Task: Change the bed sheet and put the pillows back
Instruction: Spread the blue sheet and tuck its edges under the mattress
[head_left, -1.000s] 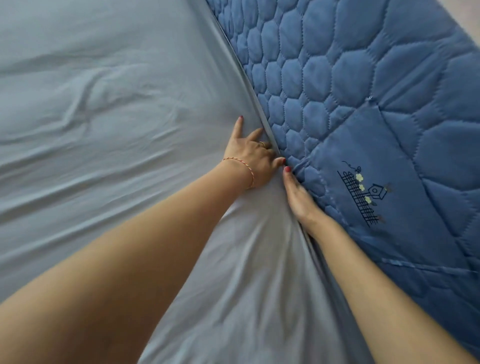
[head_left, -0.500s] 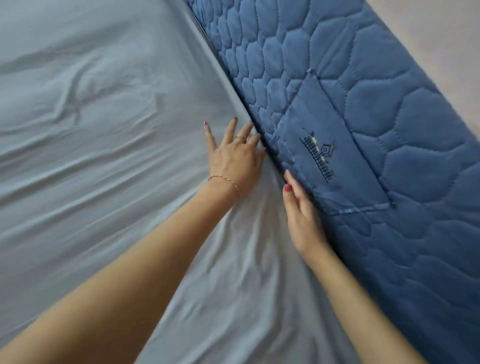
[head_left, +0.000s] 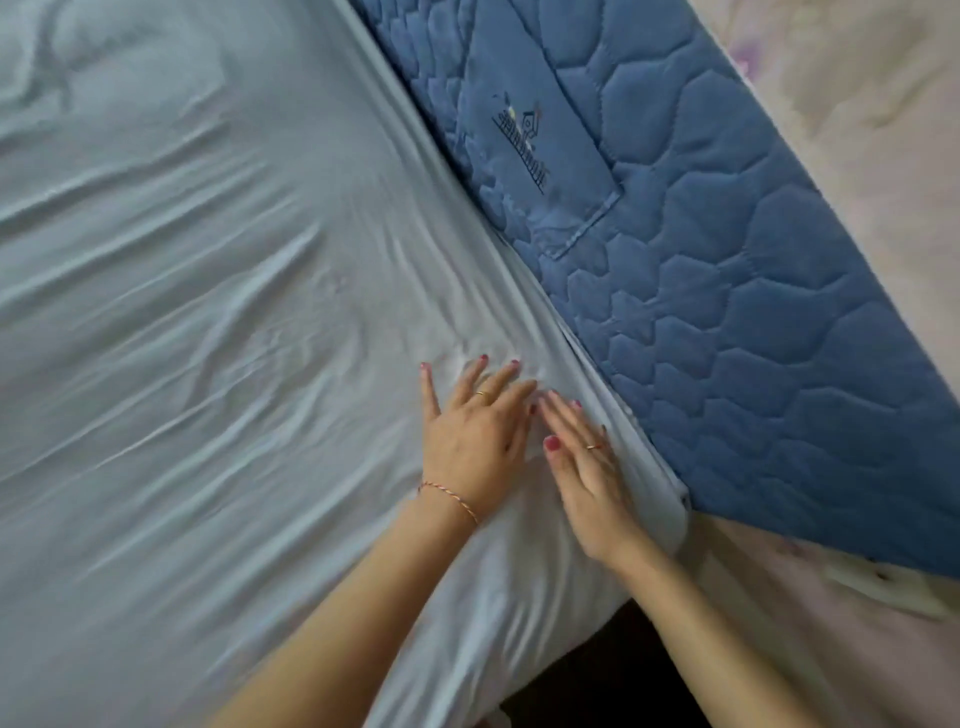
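Two hands, flat on the bed sheet (head_left: 208, 312) near its lower corner. Right hand (head_left: 587, 467): fingers straight and released, pressing the sheet's edge just beside the quilted blue panel (head_left: 753, 338). Left hand (head_left: 475, 431): fingers spread, released, resting on the sheet, touching the right hand's fingertips; thread bracelet (head_left: 449, 493) at wrist. Sheet: pale grey-blue, creased, running alongside the panel. Farther along the panel: embroidered pocket (head_left: 524, 130).

Left hand (head_left: 475, 441) thread bracelet, rings, right hand (head_left: 584, 462) red nails
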